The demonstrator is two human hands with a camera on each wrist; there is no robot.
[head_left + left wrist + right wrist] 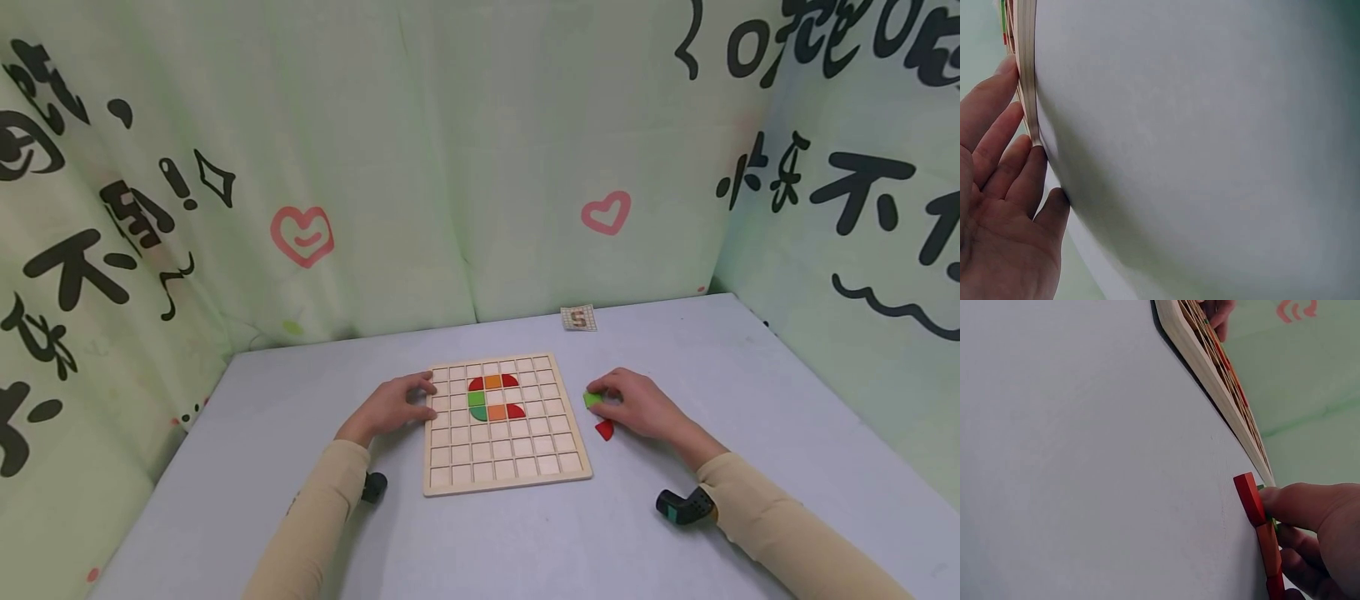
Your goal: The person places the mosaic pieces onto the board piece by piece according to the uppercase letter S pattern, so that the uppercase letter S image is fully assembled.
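Pinched in the right hand [637,403], right of the board [510,486]: green block [592,401], probably light, stiff and smooth, best taken by opposite sides; left hand [390,406] spread against the board's left edge.

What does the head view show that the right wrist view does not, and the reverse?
Only the head view shows the small patterned card near the far edge of the table. Only the right wrist view shows a loose orange piece. Both show the board, the left hand, a loose red piece and the right hand holding a green piece.
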